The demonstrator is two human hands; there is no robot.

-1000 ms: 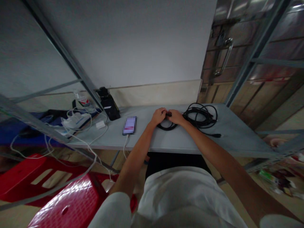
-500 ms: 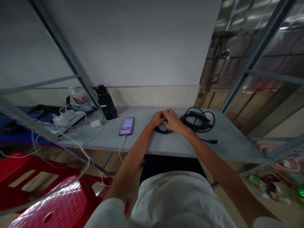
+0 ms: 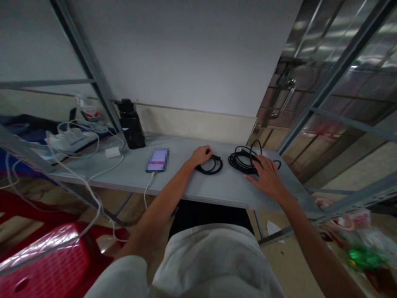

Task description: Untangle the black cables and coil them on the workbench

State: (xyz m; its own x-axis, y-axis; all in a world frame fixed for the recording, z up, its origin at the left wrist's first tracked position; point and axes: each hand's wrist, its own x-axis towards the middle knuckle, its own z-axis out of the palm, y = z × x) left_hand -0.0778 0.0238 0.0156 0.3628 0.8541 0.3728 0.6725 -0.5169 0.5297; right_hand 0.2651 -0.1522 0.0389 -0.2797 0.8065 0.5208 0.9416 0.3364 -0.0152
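My left hand [image 3: 200,155] is closed on the edge of a small coiled black cable [image 3: 212,165] lying on the grey table [image 3: 186,184]. My right hand [image 3: 267,177] lies open with fingers spread, its fingertips touching a larger loose bundle of black cables [image 3: 245,160] to the right of the small coil. A phone [image 3: 157,160] with a lit screen lies left of my left hand, a white cable running from its near end over the table's edge.
A black box-shaped device [image 3: 130,124] stands at the back left. White chargers and cords [image 3: 72,138] pile up on the left. A red plastic stool [image 3: 43,260] sits low left. Metal frame bars [image 3: 89,70] cross both sides; a metal door [image 3: 285,97] is at right.
My right hand left the small coil and moved right onto the larger cable bundle, opening out. My left hand stayed on the small coil. The view swung rightward.
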